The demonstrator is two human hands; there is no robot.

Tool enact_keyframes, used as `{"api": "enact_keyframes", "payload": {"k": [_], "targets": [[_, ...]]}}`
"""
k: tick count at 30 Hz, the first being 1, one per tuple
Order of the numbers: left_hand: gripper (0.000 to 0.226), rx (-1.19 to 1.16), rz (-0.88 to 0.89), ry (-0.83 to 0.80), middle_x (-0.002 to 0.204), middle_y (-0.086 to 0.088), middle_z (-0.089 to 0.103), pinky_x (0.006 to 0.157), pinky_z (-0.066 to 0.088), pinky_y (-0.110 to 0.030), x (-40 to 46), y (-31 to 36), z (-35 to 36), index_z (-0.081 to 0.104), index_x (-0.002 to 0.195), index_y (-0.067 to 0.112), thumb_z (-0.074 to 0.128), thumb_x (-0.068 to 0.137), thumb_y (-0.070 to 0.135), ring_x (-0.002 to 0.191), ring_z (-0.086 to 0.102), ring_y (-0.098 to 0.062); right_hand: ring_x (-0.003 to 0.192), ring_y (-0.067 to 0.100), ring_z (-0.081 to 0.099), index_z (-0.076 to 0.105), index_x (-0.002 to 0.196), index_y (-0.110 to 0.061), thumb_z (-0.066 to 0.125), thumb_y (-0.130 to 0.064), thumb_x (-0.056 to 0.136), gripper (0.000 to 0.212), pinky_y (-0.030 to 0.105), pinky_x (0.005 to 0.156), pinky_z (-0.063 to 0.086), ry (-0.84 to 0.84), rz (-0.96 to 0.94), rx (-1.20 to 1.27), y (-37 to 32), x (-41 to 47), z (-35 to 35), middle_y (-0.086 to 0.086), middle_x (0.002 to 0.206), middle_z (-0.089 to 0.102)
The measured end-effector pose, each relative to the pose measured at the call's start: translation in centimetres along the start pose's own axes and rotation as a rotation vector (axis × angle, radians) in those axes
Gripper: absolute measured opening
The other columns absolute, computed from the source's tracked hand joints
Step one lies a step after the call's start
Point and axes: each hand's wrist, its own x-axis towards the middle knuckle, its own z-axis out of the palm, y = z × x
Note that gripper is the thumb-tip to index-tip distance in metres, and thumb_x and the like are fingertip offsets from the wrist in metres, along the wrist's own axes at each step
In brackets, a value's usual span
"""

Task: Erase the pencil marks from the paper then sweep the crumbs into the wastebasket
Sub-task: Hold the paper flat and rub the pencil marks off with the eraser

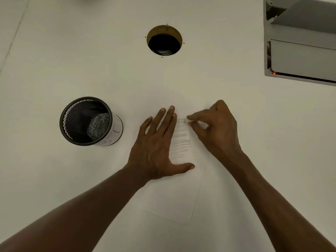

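A white sheet of paper (pixel 174 197) lies on the white table, hard to tell from it. Faint grey pencil marks (pixel 181 142) run in horizontal strokes across its upper part. My left hand (pixel 158 142) lies flat on the paper, fingers spread, just left of the marks. My right hand (pixel 216 128) pinches a small white eraser (pixel 186 121) and presses it at the top of the marks. A black mesh wastebasket (pixel 87 120) stands upright to the left, with shredded paper inside.
A round cable hole (pixel 164 40) opens in the table (pixel 54 51) beyond the paper. A grey device (pixel 301 51) with a red light sits at the far right. Bare tabletop lies between the wastebasket and the paper.
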Motion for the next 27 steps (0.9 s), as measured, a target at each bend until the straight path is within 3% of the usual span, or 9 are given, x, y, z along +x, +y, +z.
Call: {"api": "enact_keyframes", "payload": {"k": [3,7,13,16,20,27], "targets": [[0.132,0.003,-0.006,0.001,0.172,-0.007,0.005,0.126,0.011,-0.047,0.0,0.1,-0.1,0.019,0.161,0.007,0.037,0.068,0.099,0.159,0.002,-0.022,0.077,0.009,0.039,0.077,0.092,-0.022,0.078,-0.017,0.078,0.015,0.021,0.053,0.031,-0.006,0.0,0.001,0.0,-0.1,-0.3,-0.013,0.075,0.065],[0.132,0.001,-0.003,-0.001,0.172,-0.007,0.003,0.127,0.011,-0.047,-0.1,0.2,0.0,0.019,0.161,0.006,0.038,0.069,0.098,0.159,0.001,-0.022,0.074,0.015,0.044,0.078,0.091,-0.02,0.08,-0.012,0.077,0.017,0.029,0.054,0.041,-0.07,-0.023,-0.003,-0.3,-5.8,-1.9,-0.011,0.083,0.071],[0.133,0.008,-0.01,-0.012,0.172,-0.005,0.001,0.127,0.009,-0.046,0.0,0.2,-0.1,0.015,0.162,0.007,0.037,0.068,0.099,0.159,-0.001,-0.021,0.075,0.013,0.043,0.078,0.093,-0.023,0.078,-0.016,0.078,0.016,0.029,0.055,0.041,0.032,0.077,0.01,0.7,-1.7,-1.3,-0.017,0.073,0.058],[0.132,0.007,-0.009,-0.006,0.172,-0.006,0.003,0.126,0.011,-0.047,0.0,0.1,-0.1,0.017,0.161,0.007,0.037,0.069,0.098,0.159,0.001,-0.022,0.075,0.013,0.045,0.078,0.092,-0.02,0.078,-0.011,0.077,0.017,0.029,0.054,0.042,-0.034,0.034,0.012,-0.6,-5.6,-1.7,-0.011,0.079,0.07],[0.135,0.004,0.001,-0.002,0.172,-0.007,0.006,0.126,0.013,-0.049,-0.1,0.2,-0.2,0.02,0.161,0.005,0.037,0.066,0.101,0.159,0.005,-0.024,0.077,0.005,0.035,0.077,0.092,-0.025,0.077,-0.019,0.079,0.015,0.015,0.055,0.029,-0.026,0.04,-0.037,-0.1,-2.1,-1.0,-0.009,0.077,0.068],[0.136,0.007,0.01,0.014,0.171,-0.009,0.01,0.125,0.015,-0.049,-0.1,0.1,0.0,0.02,0.16,0.006,0.036,0.066,0.102,0.158,0.009,-0.025,0.073,0.009,0.04,0.078,0.087,-0.02,0.075,-0.016,0.078,0.01,0.025,0.055,0.036,-0.081,-0.034,-0.004,-1.5,-6.6,-1.5,-0.01,0.079,0.073]]}}
